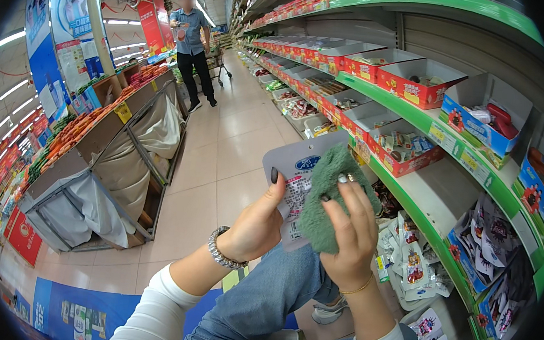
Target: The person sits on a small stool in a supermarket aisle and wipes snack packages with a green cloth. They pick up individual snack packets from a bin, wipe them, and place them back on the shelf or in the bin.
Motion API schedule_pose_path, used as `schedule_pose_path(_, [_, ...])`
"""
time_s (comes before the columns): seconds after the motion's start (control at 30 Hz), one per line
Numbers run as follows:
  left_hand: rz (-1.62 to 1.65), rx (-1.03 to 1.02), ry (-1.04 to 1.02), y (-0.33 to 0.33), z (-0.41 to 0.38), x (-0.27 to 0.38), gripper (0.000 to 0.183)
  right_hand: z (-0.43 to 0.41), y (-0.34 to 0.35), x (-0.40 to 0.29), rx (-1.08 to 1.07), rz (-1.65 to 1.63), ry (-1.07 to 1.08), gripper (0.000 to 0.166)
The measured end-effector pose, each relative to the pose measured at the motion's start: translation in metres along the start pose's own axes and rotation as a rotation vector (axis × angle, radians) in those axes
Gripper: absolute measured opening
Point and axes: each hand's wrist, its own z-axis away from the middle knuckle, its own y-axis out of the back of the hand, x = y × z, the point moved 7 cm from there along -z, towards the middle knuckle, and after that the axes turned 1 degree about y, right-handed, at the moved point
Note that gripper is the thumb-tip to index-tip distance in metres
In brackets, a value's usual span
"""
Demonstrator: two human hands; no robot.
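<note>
My left hand (257, 219) grips a flat grey snack pouch (296, 172) by its left edge, thumb on the printed side. The pouch has a hang hole at the top and bears writing. A fuzzy green cloth (324, 207) is in my right hand (356, 224), spread under the fingers and pressed on the right part of the pouch. It covers that part of the print. Both hands are above my bent knee in blue jeans (252, 293), left of the shelf. A bin of white snack pouches (411, 262) lies beyond my right wrist.
Green-edged shelves (423, 201) with red snack boxes (418, 83) and a blue box (482, 122) curve along the right. A person (191, 44) stands in the aisle near a shopping cart (218, 65). At left is a produce stand (112, 124) heaped with carrots (71, 137).
</note>
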Motion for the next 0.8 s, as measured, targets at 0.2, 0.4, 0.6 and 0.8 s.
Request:
schedule_pose_path(0.2, [-0.016,0.048,0.126,0.012,0.001,-0.005,0.059,0.005,-0.011,-0.033,-0.069,-0.078,0.101,0.022])
schedule_pose_path(0.4, [-0.059,0.051,0.006,0.006,0.002,-0.002,0.058,0.005,-0.003,-0.002,-0.021,-0.025,-0.005,0.026])
schedule_pose_path(0.6, [0.017,0.012,0.044,0.004,0.003,-0.001,0.054,0.003,-0.005,-0.020,-0.049,-0.078,0.026,0.025])
schedule_pose_path(0.8, [-0.050,0.080,0.049,0.014,0.010,0.002,0.059,0.007,-0.012,-0.031,-0.062,-0.057,0.119,0.024])
